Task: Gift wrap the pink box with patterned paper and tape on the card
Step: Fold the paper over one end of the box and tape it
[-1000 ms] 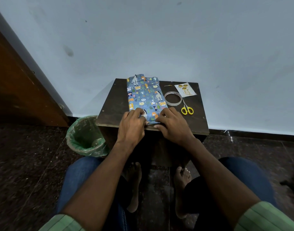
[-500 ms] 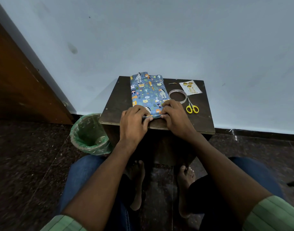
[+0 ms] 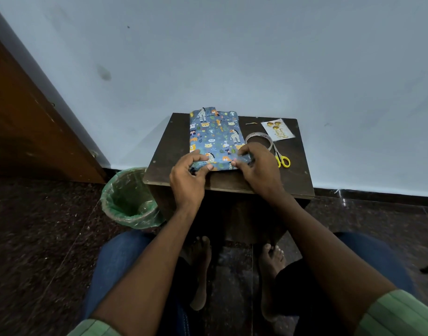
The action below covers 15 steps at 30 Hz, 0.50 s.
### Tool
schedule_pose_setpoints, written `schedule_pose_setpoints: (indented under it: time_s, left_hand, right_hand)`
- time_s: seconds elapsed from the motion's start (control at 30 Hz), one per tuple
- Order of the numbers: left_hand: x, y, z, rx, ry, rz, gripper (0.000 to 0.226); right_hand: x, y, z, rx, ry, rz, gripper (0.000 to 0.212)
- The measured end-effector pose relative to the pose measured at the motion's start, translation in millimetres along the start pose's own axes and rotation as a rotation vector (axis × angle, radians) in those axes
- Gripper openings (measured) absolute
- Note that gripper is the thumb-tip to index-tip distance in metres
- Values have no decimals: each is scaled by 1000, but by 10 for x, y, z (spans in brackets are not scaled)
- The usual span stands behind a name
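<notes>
the box, wrapped in blue animal-print paper (image 3: 214,137), lies on the small dark table (image 3: 171,151) with its far end towards the wall. the left hand (image 3: 187,180) and right hand (image 3: 259,168) each pinch the paper at its near end, thumbs and curled fingers pressed on the fold at either corner. just right of the box sit a tape roll (image 3: 259,139), yellow-handled scissors (image 3: 282,160) and the card (image 3: 277,129); a green-lined bin (image 3: 129,197) stands on the floor left of the table.
</notes>
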State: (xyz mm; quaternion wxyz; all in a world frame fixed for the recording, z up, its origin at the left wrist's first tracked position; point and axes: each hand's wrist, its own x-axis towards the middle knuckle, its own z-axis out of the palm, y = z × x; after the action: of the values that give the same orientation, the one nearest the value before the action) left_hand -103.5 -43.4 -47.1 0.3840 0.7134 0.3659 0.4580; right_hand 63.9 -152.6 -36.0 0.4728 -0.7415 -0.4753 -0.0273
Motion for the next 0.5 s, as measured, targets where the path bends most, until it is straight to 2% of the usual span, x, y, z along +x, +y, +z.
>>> schedule_pose_setpoints:
  time_s: [0.1,0.23,0.4,0.5]
  left_hand:
    - [30,-52,17,-30,30,-65,23]
    - [62,-122,36,-7,61,-86,22]
    - [119,-218,53,-117,38,-174,20]
    - [119,-193,59,-164,19,-179,18]
  right_hand:
    - [-14,21,10,84,69,142,48]
    - [-49,31,66,201,16,272,58]
    - [-79,29,68,166,-59,224,53]
    - [-77,4,72,174,0,191,37]
